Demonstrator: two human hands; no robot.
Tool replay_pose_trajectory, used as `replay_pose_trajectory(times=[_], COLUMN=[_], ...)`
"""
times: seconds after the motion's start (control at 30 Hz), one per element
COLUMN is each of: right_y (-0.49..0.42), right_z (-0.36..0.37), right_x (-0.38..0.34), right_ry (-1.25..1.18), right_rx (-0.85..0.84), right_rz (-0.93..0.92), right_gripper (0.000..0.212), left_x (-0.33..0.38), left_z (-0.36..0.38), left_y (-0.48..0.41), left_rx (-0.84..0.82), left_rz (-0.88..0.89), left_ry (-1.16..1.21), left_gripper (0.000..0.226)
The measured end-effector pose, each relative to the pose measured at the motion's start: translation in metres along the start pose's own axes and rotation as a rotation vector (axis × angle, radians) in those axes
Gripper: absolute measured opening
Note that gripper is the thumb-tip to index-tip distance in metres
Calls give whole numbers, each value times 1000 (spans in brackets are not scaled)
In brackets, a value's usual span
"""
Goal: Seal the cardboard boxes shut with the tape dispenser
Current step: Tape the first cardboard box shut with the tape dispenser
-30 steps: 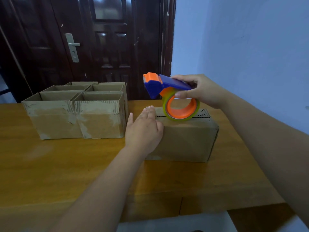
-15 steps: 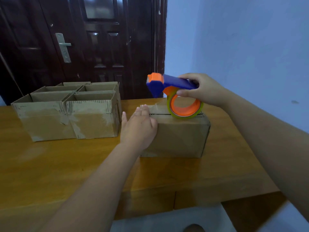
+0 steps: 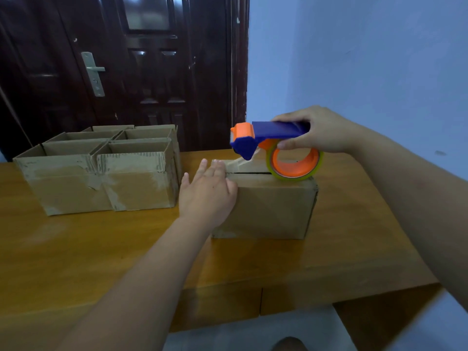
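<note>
Cardboard box (image 3: pixel 266 209) | left hand (image 3: pixel 207 191) flat, fingers straight, on it | right hand (image 3: pixel 321 133) grips tape dispenser (image 3: pixel 276 130)

Matt brown cardboard boxes (image 3: pixel 101 178) with rough corrugated edges — the tape dispenser (image 3: pixel 273 145) is smooth blue-and-orange plastic. The wooden bench (image 3: pixel 88 249) is glossy, as is the dark door (image 3: pixel 152 72).

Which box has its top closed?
The lone box on the right, under the tape dispenser, with the left hand pressed on it. Its flaps are folded down; the clustered boxes to its left stand open.
</note>
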State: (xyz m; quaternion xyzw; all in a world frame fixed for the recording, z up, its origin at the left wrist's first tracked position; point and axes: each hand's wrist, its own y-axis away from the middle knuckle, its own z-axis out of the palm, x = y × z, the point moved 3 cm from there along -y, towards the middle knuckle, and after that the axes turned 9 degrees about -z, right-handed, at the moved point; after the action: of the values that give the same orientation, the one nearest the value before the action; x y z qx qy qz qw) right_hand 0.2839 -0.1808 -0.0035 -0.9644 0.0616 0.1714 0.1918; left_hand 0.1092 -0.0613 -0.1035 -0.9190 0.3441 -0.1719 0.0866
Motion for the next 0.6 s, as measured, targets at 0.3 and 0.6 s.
replay_pose_trajectory(times=[0.3, 0.6], right_y=[32, 36], right_z=[27, 69], right_x=[41, 34], right_ry=[-616, -1045], right_rx=[380, 672], right_rz=[136, 195], right_gripper=[62, 35], left_x=[7, 13], left_z=[-1, -15], left_y=[8, 18], left_rx=[47, 71], left_rz=[-40, 9], left_ry=[30, -186], left_gripper=[52, 71])
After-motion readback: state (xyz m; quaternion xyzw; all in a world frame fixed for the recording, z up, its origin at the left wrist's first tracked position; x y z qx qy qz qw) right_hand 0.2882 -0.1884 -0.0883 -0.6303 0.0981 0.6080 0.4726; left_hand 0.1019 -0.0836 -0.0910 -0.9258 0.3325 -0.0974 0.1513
